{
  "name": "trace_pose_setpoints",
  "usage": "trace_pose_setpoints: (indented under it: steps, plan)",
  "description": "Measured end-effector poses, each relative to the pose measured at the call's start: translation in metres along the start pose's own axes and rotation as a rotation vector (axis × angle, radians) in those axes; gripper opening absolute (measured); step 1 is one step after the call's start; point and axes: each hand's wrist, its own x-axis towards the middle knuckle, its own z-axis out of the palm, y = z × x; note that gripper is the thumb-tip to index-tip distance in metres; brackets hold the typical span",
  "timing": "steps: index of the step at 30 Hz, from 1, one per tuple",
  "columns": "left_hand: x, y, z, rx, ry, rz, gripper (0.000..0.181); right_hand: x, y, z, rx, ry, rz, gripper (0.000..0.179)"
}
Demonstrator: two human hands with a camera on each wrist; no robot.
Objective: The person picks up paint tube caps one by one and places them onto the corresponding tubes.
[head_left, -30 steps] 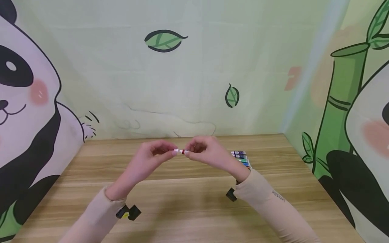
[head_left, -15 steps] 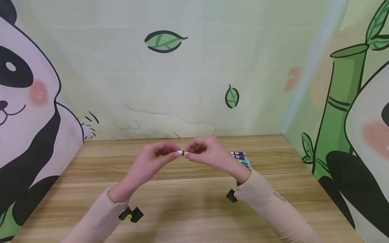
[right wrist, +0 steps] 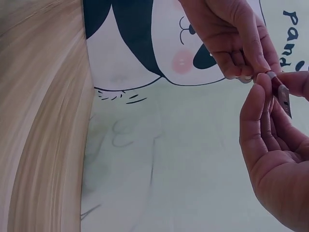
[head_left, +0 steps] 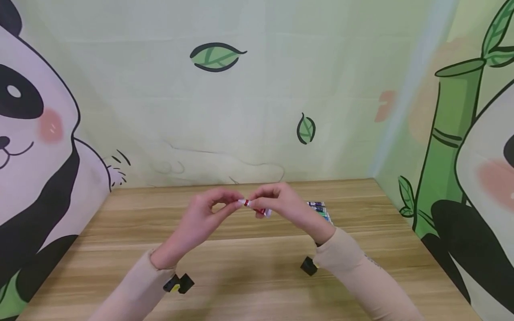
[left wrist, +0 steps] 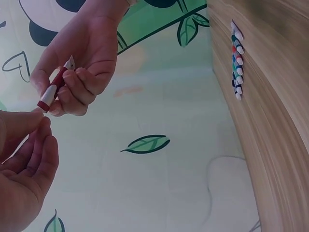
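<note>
A small red-and-white paint tube [head_left: 262, 211] is held between my two hands, above the table. My right hand [head_left: 283, 206] pinches its body between thumb and fingers. In the head view, the tube's flat tail shows below the right fingers, sloping down to the right. My left hand [head_left: 202, 217] has its thumb and fingertips at the tube's white cap end. In the left wrist view, the tube's red band and white neck [left wrist: 48, 94] point toward the left fingertips. The right wrist view shows the tube's silvery tail [right wrist: 284, 100] beside the right thumb; fingers hide the rest.
Several paint tubes [head_left: 317, 204] lie in a row on the wooden table [head_left: 241, 267], behind the right wrist. A cloth backdrop [head_left: 249, 111] with pandas, leaves and bamboo rises at the back and sides. Black wrist cameras [head_left: 308, 266] hang under the sleeves.
My left hand has moved slightly right. The tube has tilted from nearly level, and its tail now shows below my right fingers. The row of tubes has stayed in place.
</note>
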Motion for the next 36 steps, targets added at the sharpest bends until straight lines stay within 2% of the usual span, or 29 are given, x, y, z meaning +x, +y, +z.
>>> trace_pose_setpoints:
  steps: [4,7,11,16,19,24,29,36]
  plan:
    - [0.001,0.000,0.000,0.014,-0.005,0.044,0.014,0.000,0.001,-0.001,0.015,0.005,-0.005,0.017]
    - [0.001,-0.001,0.000,0.004,-0.026,0.028,0.023,-0.002,0.002,-0.001,0.007,0.016,0.001,0.017]
    - [0.000,-0.001,-0.002,-0.022,-0.047,-0.048,0.033,-0.007,0.001,0.000,-0.027,0.038,0.009,0.018]
    - [0.000,0.000,-0.009,-0.017,-0.067,-0.192,0.023,-0.012,0.000,0.000,-0.102,0.061,-0.009,0.018]
    - [0.002,0.002,-0.011,-0.038,-0.104,-0.270,0.022,-0.014,-0.001,0.000,-0.143,0.074,-0.031,0.016]
    - [0.004,0.001,-0.011,-0.105,-0.170,-0.361,0.027,-0.015,0.000,0.001,-0.233,0.093,-0.085,0.012]
    - [0.005,0.000,-0.008,-0.135,-0.185,-0.409,0.027,-0.014,0.001,0.003,-0.309,0.093,-0.152,0.007]
    - [0.004,0.000,-0.005,-0.153,-0.167,-0.404,0.025,-0.013,-0.001,0.005,-0.367,0.088,-0.201,0.007]
